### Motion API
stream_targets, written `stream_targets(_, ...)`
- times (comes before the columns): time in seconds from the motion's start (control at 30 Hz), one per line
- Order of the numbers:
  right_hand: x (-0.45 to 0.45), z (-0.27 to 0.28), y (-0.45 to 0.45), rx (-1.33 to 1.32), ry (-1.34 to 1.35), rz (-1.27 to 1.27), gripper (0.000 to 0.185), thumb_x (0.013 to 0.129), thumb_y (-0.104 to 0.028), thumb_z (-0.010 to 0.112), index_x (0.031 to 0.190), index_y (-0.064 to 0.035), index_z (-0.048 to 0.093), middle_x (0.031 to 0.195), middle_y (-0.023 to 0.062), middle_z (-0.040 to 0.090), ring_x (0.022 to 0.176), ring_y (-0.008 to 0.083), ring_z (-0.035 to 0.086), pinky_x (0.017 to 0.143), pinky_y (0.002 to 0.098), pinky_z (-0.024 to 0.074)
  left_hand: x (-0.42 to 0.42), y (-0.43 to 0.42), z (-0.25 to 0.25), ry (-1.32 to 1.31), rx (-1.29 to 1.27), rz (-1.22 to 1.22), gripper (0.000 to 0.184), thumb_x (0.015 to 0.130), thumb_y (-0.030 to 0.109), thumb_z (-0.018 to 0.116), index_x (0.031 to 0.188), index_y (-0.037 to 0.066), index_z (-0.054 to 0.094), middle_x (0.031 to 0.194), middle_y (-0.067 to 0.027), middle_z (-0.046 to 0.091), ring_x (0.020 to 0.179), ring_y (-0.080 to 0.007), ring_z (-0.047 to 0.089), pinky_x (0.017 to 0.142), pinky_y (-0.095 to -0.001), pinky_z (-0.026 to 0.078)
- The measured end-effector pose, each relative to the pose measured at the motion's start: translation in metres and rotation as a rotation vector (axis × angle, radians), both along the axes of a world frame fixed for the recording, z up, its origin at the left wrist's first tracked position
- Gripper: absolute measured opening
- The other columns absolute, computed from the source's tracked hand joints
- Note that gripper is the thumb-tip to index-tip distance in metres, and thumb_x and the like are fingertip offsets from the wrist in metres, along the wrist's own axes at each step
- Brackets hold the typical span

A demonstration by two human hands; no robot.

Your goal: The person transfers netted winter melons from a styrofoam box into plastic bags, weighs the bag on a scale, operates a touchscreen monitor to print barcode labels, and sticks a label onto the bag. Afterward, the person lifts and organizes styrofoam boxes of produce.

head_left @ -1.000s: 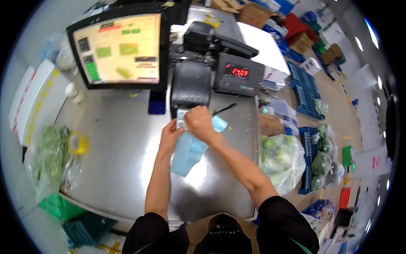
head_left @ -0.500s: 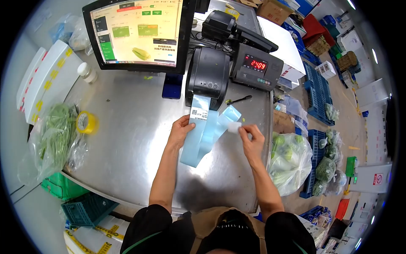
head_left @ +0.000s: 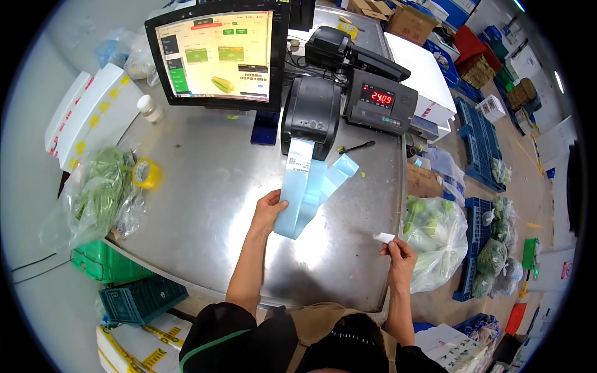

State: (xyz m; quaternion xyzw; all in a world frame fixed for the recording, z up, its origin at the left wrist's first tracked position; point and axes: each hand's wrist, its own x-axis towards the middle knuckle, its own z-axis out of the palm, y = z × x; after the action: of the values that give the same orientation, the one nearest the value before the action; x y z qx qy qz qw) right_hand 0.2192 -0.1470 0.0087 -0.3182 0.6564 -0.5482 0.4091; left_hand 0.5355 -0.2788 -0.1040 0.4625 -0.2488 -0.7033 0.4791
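Note:
A long pale blue strip of label backing (head_left: 292,208) hangs in folds from the black label printer (head_left: 311,115). A printed label (head_left: 300,160) sits on it just below the printer's slot. My left hand (head_left: 268,212) pinches the strip's left edge, thumb on top. Over the right edge of the metal table, my right hand (head_left: 401,256) holds a small white sticker label (head_left: 384,237) between thumb and fingertips. Close to that hand is a clear bag of green vegetables (head_left: 432,242), outside the table edge.
A monitor (head_left: 214,59) and a scale display reading 24.09 (head_left: 380,98) stand at the back. A phone (head_left: 265,128), a pen (head_left: 357,147), yellow tape (head_left: 147,173), a white-capped bottle (head_left: 149,109) and bagged greens (head_left: 102,186) lie on the metal table (head_left: 205,205).
My right hand has moved right and toward me with the white label, away from the blue strip. My left hand stays at the strip. The whole view has shifted slightly.

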Motion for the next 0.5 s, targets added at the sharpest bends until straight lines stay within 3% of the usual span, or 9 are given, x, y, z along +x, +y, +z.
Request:
stream_targets(0.03,-0.007,-0.001,0.01,-0.014,-0.054,-0.017,0.019,0.085,-0.004,0.061,0.099,0.0087,0.061,0.079,0.0112,0.064,0.067,0.0166,0.062,0.069,0.0278,0.049,0.001,0.005,0.001,-0.002,0.001,-0.002,0.042,0.078,-0.009,0.058,0.119,-0.01,0.05,0.108,-0.0185,0.059,0.097,-0.0238,0.061,0.089,-0.0342,0.051)
stream_targets(0.13,-0.024,-0.004,0.034,-0.045,-0.148,-0.099,0.019,0.085,-0.004,0.062,0.099,0.008,0.062,0.082,0.0116,0.065,0.068,0.0178,0.062,0.071,0.0285,0.0494,0.003,0.017,0.003,-0.043,0.011,0.012,0.042,0.078,-0.008,0.06,0.118,-0.009,0.05,0.106,-0.0181,0.06,0.096,-0.0238,0.061,0.088,-0.0335,0.051)
stream_targets(0.27,-0.044,-0.008,0.064,-0.149,-0.235,-0.046,0.023,0.084,-0.003,0.062,0.105,0.007,0.061,0.098,0.011,0.063,0.079,0.0195,0.062,0.079,0.0323,0.0495,0.003,0.031,0.006,-0.05,0.017,0.011,0.042,0.077,-0.006,0.06,0.118,-0.009,0.051,0.106,-0.0174,0.06,0.095,-0.0223,0.06,0.087,-0.0321,0.05)
stream_targets(0.37,-0.047,-0.006,0.084,-0.235,-0.186,-0.016,0.03,0.084,-0.01,0.063,0.11,0.0052,0.06,0.101,0.0102,0.062,0.086,0.0207,0.06,0.081,0.0365,0.0489,0.003,0.038,-0.001,-0.043,0.013,0.002,0.042,0.078,-0.005,0.06,0.119,-0.009,0.051,0.106,-0.0174,0.06,0.095,-0.0223,0.06,0.088,-0.0321,0.049)
stream_targets(0.5,-0.044,0.001,0.096,-0.294,-0.099,-0.037,0.031,0.085,-0.015,0.064,0.109,0.0049,0.061,0.111,0.0084,0.058,0.097,0.0189,0.056,0.084,0.0339,0.0468,0.0,0.046,0.0,-0.065,0.019,-0.011,0.042,0.078,-0.006,0.058,0.119,-0.01,0.05,0.106,-0.0175,0.06,0.096,-0.0224,0.06,0.088,-0.0321,0.048)
